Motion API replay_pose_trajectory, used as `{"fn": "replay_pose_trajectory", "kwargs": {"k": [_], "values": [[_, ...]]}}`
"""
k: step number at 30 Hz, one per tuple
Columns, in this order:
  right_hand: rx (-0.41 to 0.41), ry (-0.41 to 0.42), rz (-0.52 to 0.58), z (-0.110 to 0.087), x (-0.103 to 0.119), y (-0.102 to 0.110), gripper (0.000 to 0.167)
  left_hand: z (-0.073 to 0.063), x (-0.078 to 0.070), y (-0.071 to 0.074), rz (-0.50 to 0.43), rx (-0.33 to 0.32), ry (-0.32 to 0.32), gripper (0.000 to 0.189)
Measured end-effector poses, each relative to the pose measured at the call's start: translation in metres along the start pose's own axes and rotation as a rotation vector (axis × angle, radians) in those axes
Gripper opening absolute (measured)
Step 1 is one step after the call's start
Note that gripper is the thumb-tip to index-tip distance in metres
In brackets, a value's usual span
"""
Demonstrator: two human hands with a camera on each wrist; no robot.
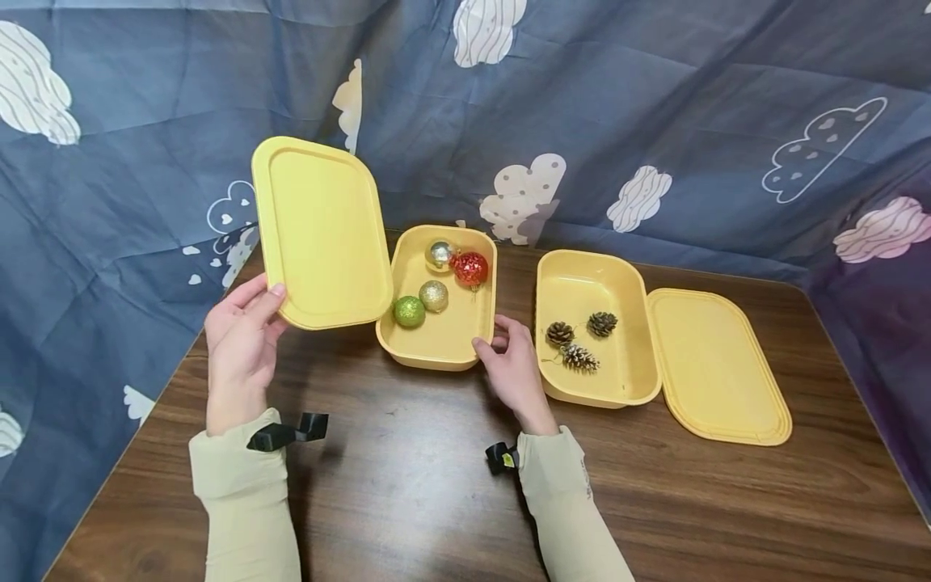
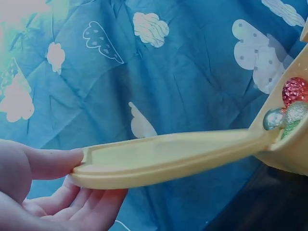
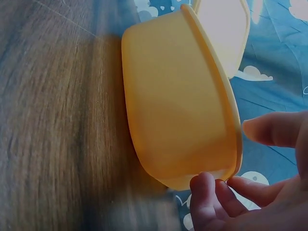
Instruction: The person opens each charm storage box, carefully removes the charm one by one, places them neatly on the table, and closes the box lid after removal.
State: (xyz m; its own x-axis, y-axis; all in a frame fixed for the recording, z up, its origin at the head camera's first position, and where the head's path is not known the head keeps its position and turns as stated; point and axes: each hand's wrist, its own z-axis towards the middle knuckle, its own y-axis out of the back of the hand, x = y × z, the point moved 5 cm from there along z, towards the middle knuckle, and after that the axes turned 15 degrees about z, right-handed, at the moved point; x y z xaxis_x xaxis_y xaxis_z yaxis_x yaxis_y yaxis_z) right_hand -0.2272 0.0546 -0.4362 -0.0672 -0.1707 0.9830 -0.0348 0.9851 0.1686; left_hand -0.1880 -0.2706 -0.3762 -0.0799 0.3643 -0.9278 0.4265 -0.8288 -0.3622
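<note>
A yellow lid (image 1: 327,234) tilts in the air to the left of the ornament box (image 1: 447,335), its right edge close against that box's left rim; whether the two touch cannot be told. The left hand (image 1: 242,347) pinches the lid's near-left corner, thumb on the upper face, fingers beneath. At the ornament box's near-right corner, the right hand (image 1: 516,368) pinches the wall, thumb at the rim, fingers bent against the outside. Inside the ornament box, a silver ball (image 1: 440,255) and a red ball (image 1: 473,268) lie toward its far end, a gold ball (image 1: 434,297) near its middle and a green ball (image 1: 410,312) by its left wall. To its right stands a second box (image 1: 633,372) with three pine cones (image 1: 579,358); farther right lies a second lid (image 1: 716,368). Beneath it spreads a wooden table (image 1: 407,469); behind it hangs a cloud-patterned blue cloth (image 1: 414,137).
</note>
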Motion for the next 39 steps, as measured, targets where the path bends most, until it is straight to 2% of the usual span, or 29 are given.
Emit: {"fn": "replay_pose_trajectory", "kwargs": {"k": [5,13,19,23,28,31,39], "values": [[0.009,-0.004,-0.021,0.001,-0.001,0.000,0.057,-0.005,-0.008,0.003,-0.023,-0.105,-0.038,0.021],[0.010,0.022,-0.041,0.002,-0.001,0.000,0.057,-0.007,-0.017,0.006,-0.062,-0.245,-0.120,0.014],[0.003,0.051,-0.044,0.002,0.001,0.001,0.056,-0.002,-0.011,0.007,0.025,-0.352,-0.218,0.008],[0.006,0.056,-0.039,0.001,0.002,0.002,0.056,-0.001,-0.005,0.006,0.090,-0.401,-0.247,0.014],[0.012,0.048,-0.026,0.000,0.002,0.003,0.054,-0.001,-0.002,0.003,0.271,-0.445,-0.275,0.014],[0.014,0.046,-0.026,0.001,0.002,0.004,0.054,0.000,0.000,0.001,0.431,-0.462,-0.291,0.009],[0.029,0.044,-0.041,0.001,0.001,0.003,0.055,0.001,0.008,-0.001,0.805,-0.509,-0.314,0.013]]}}
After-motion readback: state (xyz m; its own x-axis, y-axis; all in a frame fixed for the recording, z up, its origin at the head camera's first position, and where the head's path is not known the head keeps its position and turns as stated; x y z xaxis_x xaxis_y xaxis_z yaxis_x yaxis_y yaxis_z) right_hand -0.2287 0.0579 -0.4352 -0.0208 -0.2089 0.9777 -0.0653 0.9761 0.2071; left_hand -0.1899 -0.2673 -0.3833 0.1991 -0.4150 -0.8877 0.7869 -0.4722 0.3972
